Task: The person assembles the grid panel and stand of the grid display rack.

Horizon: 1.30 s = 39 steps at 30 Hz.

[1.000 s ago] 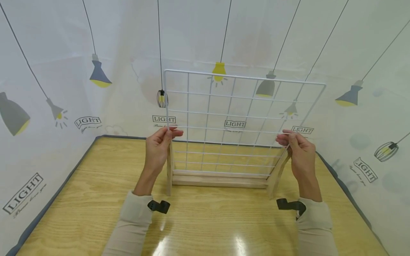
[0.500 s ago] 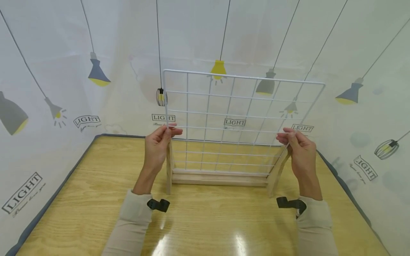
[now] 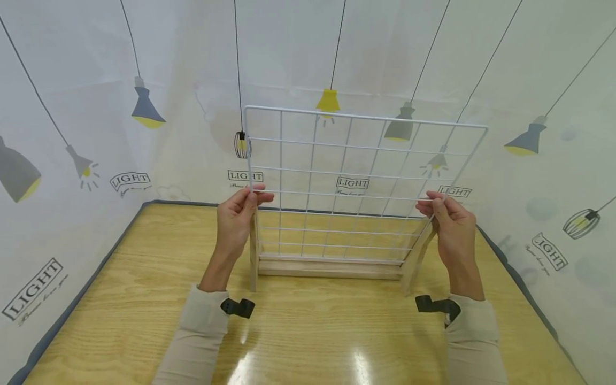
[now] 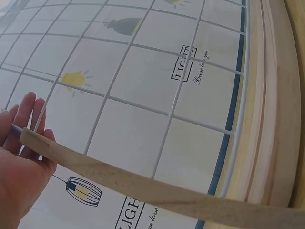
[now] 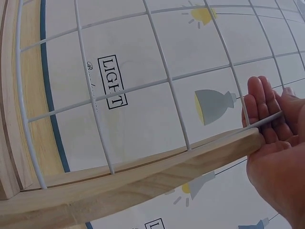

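Observation:
A white wire grid panel [image 3: 332, 155] stands upright, leaning back a little, with its lower part between two wooden side posts. My left hand [image 3: 236, 214] pinches the panel's left edge wire between thumb and fingers, just above the top of the left post [image 4: 119, 176]. On the other side my right hand [image 3: 449, 219] pinches the right edge wire, right at the top of the right post [image 5: 157, 183]. The panel's bottom wire runs along the wooden crossbar [image 3: 329, 269] that joins the posts. In the right wrist view the edge wire sits along a groove in the post.
The wooden stand rests on a wood-grain table [image 3: 308, 326] with a dark blue border [image 3: 178, 202] at its back. Behind it hangs a white cloth backdrop [image 3: 289, 48] printed with lamps and lettering. Black camera mounts [image 3: 238, 308] sit at both sleeve cuffs.
Almost nothing differs. Both hands keep their grip on the panel's side wires, and the whole scene has shifted only very slightly in the head view.

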Available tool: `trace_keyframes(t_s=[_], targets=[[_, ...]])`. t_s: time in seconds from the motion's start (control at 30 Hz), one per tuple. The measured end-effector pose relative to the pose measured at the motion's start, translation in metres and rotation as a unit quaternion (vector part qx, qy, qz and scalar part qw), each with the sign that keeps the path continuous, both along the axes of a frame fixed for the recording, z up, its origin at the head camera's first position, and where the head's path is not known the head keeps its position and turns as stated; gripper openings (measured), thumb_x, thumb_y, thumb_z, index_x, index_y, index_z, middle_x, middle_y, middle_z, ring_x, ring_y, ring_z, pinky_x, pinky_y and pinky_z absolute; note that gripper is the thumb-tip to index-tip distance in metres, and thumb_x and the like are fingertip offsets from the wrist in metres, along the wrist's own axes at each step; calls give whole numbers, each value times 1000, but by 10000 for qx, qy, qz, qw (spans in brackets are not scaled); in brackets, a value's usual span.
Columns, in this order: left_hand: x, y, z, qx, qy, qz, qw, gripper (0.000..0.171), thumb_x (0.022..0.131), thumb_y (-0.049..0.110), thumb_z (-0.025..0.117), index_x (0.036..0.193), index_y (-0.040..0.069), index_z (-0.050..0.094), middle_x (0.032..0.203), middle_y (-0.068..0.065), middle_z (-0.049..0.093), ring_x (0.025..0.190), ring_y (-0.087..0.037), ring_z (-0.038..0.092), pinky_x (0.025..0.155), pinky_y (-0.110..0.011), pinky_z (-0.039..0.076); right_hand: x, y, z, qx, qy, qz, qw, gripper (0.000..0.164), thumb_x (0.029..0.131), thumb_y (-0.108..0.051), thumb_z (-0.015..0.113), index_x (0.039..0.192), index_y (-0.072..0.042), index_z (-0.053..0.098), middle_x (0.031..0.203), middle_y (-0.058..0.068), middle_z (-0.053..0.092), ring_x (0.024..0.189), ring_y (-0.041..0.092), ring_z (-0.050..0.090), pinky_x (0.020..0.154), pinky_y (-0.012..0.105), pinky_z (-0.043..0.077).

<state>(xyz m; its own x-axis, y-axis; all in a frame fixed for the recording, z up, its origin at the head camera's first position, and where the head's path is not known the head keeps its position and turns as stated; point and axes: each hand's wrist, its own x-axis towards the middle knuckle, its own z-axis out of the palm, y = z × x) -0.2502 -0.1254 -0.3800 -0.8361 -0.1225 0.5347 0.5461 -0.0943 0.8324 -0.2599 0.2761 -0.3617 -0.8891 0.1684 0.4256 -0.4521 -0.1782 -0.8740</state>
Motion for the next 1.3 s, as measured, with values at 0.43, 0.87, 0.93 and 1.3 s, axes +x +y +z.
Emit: trace_keyframes(t_s=[0.43,0.87,0.93,1.3], targets=[[1,0,0,-12,-108,72,9999,27,104,11,51,119,-8,64,93,11,75,99,-9,70,96,-22,50,0,0,-2,-77,29,-32,10000,21,98,-7,59,110,8,68,89,5,75,81,13,73,87,22,56],[0,-1,-1,28,-42,10,10000,27,103,10,52,118,-9,64,95,10,75,97,-10,71,97,-22,50,-2,-1,-2,-158,58,-48,9998,18,97,-5,60,108,6,69,89,5,75,80,14,72,84,23,57],[-1,-1,-2,44,-14,-13,10000,26,103,10,52,118,-9,64,96,11,75,97,-10,71,96,-22,50,-2,-1,-2,-124,54,-85,9999,17,97,-5,61,107,5,70,89,5,76,80,13,72,83,22,57],[0,-1,-1,42,-14,-32,10000,26,103,9,53,118,-9,64,97,11,75,97,-10,71,99,-23,50,-1,-2,-1,-31,22,-168,9999,17,96,-5,62,107,4,71,89,4,76,81,13,72,82,21,57]])
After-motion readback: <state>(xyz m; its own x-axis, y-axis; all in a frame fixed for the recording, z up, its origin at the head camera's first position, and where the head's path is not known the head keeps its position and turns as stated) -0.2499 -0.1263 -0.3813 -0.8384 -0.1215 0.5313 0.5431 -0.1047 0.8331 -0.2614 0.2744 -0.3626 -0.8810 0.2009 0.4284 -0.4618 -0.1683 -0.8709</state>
